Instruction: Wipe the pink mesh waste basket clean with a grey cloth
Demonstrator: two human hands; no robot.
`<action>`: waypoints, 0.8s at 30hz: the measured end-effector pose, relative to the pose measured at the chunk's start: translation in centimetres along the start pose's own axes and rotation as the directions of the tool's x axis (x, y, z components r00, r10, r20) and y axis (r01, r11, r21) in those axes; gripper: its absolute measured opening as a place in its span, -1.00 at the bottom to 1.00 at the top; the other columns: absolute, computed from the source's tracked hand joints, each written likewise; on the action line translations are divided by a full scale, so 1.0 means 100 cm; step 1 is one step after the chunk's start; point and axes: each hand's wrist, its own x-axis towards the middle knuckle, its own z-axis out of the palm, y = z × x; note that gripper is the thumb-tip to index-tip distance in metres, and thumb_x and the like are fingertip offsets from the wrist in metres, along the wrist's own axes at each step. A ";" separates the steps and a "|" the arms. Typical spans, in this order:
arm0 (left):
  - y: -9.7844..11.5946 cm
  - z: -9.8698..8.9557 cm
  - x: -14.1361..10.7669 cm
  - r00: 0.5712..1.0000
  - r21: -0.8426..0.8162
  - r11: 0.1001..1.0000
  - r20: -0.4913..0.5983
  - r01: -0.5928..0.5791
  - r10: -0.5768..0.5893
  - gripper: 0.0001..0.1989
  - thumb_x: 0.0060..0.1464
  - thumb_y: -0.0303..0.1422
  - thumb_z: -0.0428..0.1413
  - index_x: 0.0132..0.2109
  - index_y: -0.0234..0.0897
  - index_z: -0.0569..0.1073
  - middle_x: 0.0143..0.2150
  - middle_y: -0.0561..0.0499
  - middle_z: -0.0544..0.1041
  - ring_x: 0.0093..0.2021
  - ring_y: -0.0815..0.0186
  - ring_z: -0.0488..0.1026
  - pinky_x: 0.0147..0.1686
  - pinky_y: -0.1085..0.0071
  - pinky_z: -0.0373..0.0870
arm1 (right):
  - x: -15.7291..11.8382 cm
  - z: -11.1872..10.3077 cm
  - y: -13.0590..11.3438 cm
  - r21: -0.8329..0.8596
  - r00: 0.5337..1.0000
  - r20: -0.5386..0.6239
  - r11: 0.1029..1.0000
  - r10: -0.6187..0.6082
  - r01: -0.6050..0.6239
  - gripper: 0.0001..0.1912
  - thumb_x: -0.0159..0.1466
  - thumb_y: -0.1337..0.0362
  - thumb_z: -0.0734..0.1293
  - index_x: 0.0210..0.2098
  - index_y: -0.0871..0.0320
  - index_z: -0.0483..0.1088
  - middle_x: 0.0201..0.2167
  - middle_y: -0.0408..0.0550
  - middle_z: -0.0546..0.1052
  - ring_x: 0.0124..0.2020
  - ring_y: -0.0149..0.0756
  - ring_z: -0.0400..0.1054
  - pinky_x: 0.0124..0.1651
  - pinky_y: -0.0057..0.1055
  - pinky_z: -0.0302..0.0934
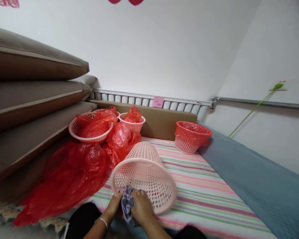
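A pale pink perforated plastic basket (146,152) lies tipped on its side, its mouth facing me. At the left of its lower rim is my left hand (112,206), its fingers closed around the edge. My right hand (142,206) is closed on a crumpled purple-grey cloth (127,203), at the basket's mouth and against its lower inner side. Part of the cloth hangs down between my two hands. Some fingertips of both hands are hidden by the rim and the cloth.
Red plastic bags (77,166) spread over the left side, beside a wide pink basket (72,132) and a smaller basket (134,126). A red-lined basket (186,146) stands at right on the striped sheet (204,186). Stacked cushions (35,93) rise at left; a radiator (132,99) lines the wall.
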 end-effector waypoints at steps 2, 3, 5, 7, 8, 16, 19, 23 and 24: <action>-0.004 -0.003 0.002 0.997 -0.028 0.999 0.061 0.038 -0.037 -0.30 -0.18 0.08 0.19 -0.01 -0.38 0.46 -0.09 -0.24 0.60 0.03 -0.04 0.47 0.13 0.06 0.24 | -0.001 -0.001 -0.001 -0.002 1.000 0.000 1.000 0.003 -0.003 -0.52 -0.03 0.40 0.25 -0.08 0.11 0.38 -0.10 0.00 0.44 -0.02 -0.08 0.23 0.04 -0.25 0.10; -0.006 -0.005 0.002 0.994 -0.036 0.997 0.087 0.065 -0.061 -0.29 -0.16 0.08 0.18 0.00 -0.40 0.45 -0.13 -0.26 0.61 -0.01 -0.05 0.50 0.09 0.04 0.28 | -0.001 -0.002 -0.001 -0.003 1.000 0.000 1.000 0.006 -0.006 -0.52 -0.02 0.39 0.25 -0.07 0.11 0.38 -0.10 0.00 0.44 -0.02 -0.09 0.22 0.04 -0.26 0.09; -0.010 -0.008 0.002 0.987 -0.039 0.994 0.123 0.107 -0.101 -0.28 -0.13 0.09 0.16 -0.01 -0.45 0.45 -0.20 -0.28 0.63 -0.10 -0.06 0.54 0.02 0.00 0.33 | -0.001 -0.003 -0.002 -0.012 1.000 0.003 1.000 0.009 -0.009 -0.53 -0.02 0.38 0.25 -0.08 0.11 0.39 -0.11 0.00 0.44 -0.02 -0.09 0.23 0.05 -0.27 0.09; -0.010 -0.011 0.000 0.987 -0.035 0.994 0.131 0.101 -0.095 -0.28 -0.11 0.10 0.14 0.00 -0.46 0.44 -0.21 -0.27 0.63 -0.11 -0.05 0.55 0.01 0.02 0.34 | -0.002 -0.003 -0.003 -0.031 1.000 0.013 0.999 -0.013 0.013 -0.53 -0.03 0.40 0.26 -0.09 0.11 0.39 -0.11 0.00 0.44 -0.02 -0.10 0.23 0.06 -0.28 0.09; -0.010 -0.013 -0.001 0.989 -0.031 0.997 0.127 0.076 -0.071 -0.28 -0.11 0.10 0.14 0.00 -0.45 0.43 -0.18 -0.26 0.63 -0.08 -0.03 0.54 0.04 0.05 0.33 | -0.002 -0.002 -0.004 -0.042 0.999 0.023 0.999 -0.028 0.029 -0.53 -0.04 0.41 0.26 -0.10 0.11 0.39 -0.11 0.01 0.44 -0.02 -0.11 0.23 0.06 -0.29 0.10; -0.005 -0.021 -0.006 0.998 0.129 0.991 0.069 -0.021 0.012 -0.36 -0.05 0.08 0.11 -0.02 -0.40 0.42 -0.24 -0.16 0.63 -0.16 0.02 0.56 -0.05 0.15 0.41 | 0.026 0.010 -0.001 -0.143 0.999 -0.018 0.989 0.043 -0.045 -0.58 -0.01 0.45 0.24 -0.13 0.17 0.39 -0.15 0.07 0.46 -0.05 -0.08 0.29 -0.01 -0.26 0.15; -0.010 -0.020 -0.009 0.994 0.165 0.983 0.058 0.081 -0.092 -0.30 0.01 0.11 0.02 0.07 -0.40 0.27 -0.40 -0.11 0.61 -0.60 0.11 0.53 -0.51 0.21 0.46 | 0.059 0.011 0.011 -0.156 0.994 -0.065 0.983 0.090 -0.099 -0.60 0.04 0.49 0.20 -0.12 0.22 0.40 -0.20 0.13 0.48 -0.09 -0.06 0.32 -0.05 -0.23 0.17; -0.015 -0.021 -0.011 0.990 0.161 0.980 0.056 0.116 -0.127 -0.34 0.07 0.08 -0.02 0.10 -0.38 0.22 -0.37 -0.14 0.62 -0.60 0.17 0.53 -0.60 0.35 0.39 | 0.112 0.011 0.040 -0.110 0.988 -0.101 0.986 0.117 -0.128 -0.57 0.13 0.48 0.14 -0.02 0.27 0.36 -0.09 0.22 0.46 0.02 0.00 0.29 0.05 -0.13 0.13; -0.015 -0.021 -0.011 0.989 0.160 0.979 0.057 0.129 -0.139 -0.34 0.06 0.09 -0.02 0.09 -0.38 0.24 -0.39 -0.14 0.62 -0.59 0.15 0.53 -0.58 0.34 0.40 | 0.125 0.011 0.048 -0.079 0.986 -0.112 0.988 0.121 -0.130 -0.56 0.16 0.46 0.12 0.02 0.24 0.34 -0.05 0.19 0.45 0.06 -0.01 0.26 0.10 -0.11 0.09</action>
